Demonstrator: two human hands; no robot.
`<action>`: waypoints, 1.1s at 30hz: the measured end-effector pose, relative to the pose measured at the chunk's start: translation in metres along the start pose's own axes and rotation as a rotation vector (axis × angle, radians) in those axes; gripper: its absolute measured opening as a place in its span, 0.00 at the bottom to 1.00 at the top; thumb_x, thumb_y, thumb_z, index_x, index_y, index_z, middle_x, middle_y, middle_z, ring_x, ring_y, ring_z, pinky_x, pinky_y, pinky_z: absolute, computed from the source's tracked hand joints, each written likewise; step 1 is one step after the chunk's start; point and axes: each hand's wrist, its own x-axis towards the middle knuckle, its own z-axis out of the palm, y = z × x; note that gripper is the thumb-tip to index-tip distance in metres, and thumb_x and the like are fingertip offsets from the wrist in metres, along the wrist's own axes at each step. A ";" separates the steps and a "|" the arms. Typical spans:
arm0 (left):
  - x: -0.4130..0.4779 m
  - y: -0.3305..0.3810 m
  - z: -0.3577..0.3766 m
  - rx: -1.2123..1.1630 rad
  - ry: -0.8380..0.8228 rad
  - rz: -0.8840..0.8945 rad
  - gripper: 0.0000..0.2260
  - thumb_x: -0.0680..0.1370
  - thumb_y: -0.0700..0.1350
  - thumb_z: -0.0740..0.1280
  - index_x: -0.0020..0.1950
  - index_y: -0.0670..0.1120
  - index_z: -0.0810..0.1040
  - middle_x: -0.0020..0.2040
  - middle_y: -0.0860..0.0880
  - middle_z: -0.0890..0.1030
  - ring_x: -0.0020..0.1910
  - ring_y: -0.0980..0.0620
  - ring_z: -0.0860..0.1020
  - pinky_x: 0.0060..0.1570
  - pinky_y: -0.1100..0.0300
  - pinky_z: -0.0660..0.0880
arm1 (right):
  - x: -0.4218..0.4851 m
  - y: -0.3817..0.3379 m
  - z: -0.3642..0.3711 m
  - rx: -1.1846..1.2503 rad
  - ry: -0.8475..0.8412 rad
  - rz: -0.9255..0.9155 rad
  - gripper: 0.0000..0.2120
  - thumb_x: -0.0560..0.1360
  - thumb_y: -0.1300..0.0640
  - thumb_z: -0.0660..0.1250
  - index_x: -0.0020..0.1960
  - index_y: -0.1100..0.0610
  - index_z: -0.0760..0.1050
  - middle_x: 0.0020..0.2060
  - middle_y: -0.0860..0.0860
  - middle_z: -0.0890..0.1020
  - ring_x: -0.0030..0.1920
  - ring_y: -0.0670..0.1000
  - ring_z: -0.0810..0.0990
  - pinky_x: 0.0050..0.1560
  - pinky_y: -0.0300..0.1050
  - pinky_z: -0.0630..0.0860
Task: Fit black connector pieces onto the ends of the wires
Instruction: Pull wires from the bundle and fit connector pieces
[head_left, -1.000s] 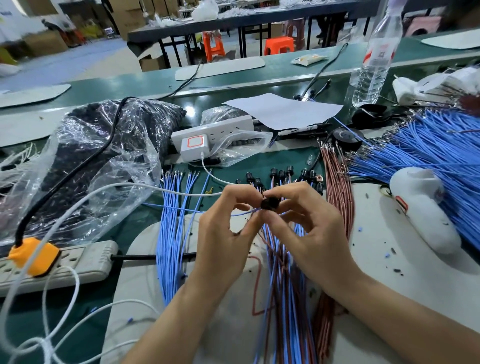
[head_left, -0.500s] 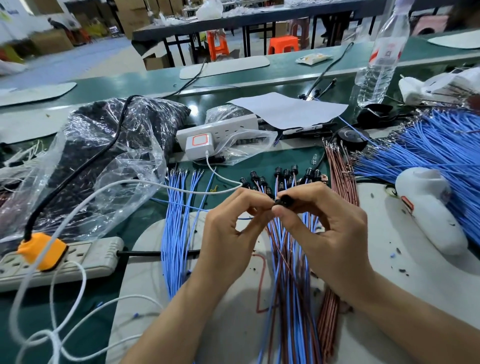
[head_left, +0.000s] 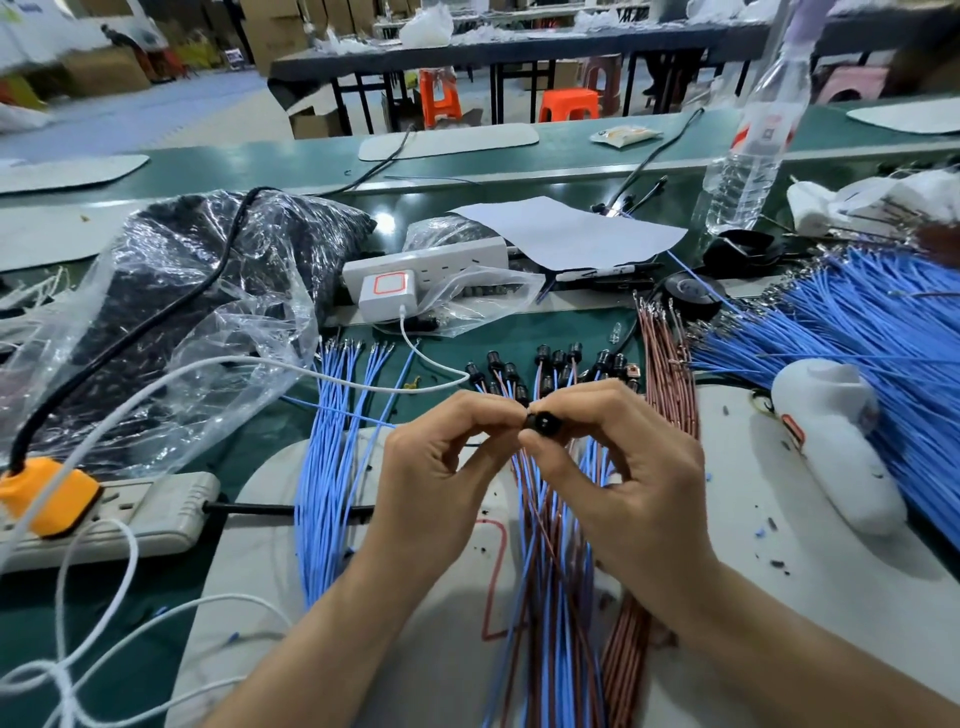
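Most of the view is a green workbench (head_left: 587, 325), with a great heap of blue wires (head_left: 872, 332) spilling in from the right and a crumpled clear plastic bag (head_left: 197, 312) of dark parts on the left. A pale mat (head_left: 260, 597) lies nearest the person. Across it runs a mixed bundle of blue and brown wires (head_left: 537, 530), passing under both hands. Just beyond the hands, a cluster of finished connectors (head_left: 550, 361) sits on that bundle's far ends.

The right hand (head_left: 628, 467) is raised above the bundle with its fingers curled. Its thumb and forefinger pinch one black connector (head_left: 544, 420), whose round open end faces the camera. The left hand (head_left: 436, 467) is curled too, and its thumb and forefinger tips are pressed together right against the connector's left side. Whether a wire end lies between them cannot be told, since the fingertips hide it. A single blue wire (head_left: 343, 411) runs in from the left and vanishes behind that hand.
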 end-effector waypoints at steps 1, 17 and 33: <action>0.000 0.001 0.001 -0.005 -0.001 -0.001 0.06 0.72 0.39 0.70 0.45 0.49 0.81 0.43 0.51 0.83 0.44 0.49 0.82 0.48 0.54 0.79 | 0.000 0.000 -0.001 -0.001 0.015 -0.001 0.06 0.71 0.63 0.73 0.46 0.65 0.79 0.40 0.53 0.81 0.42 0.47 0.80 0.46 0.39 0.77; 0.001 0.003 0.002 -0.011 -0.038 -0.013 0.05 0.74 0.37 0.68 0.46 0.47 0.78 0.45 0.49 0.80 0.46 0.51 0.80 0.48 0.59 0.77 | 0.000 -0.005 -0.001 -0.003 0.060 0.003 0.06 0.72 0.57 0.70 0.48 0.57 0.76 0.41 0.48 0.80 0.42 0.43 0.80 0.46 0.35 0.77; -0.001 0.002 0.003 0.013 0.003 0.008 0.03 0.75 0.41 0.69 0.47 0.47 0.79 0.45 0.52 0.80 0.45 0.47 0.80 0.47 0.49 0.79 | 0.002 -0.004 -0.002 -0.066 0.039 -0.073 0.08 0.72 0.60 0.70 0.47 0.65 0.79 0.40 0.53 0.81 0.42 0.45 0.80 0.45 0.38 0.78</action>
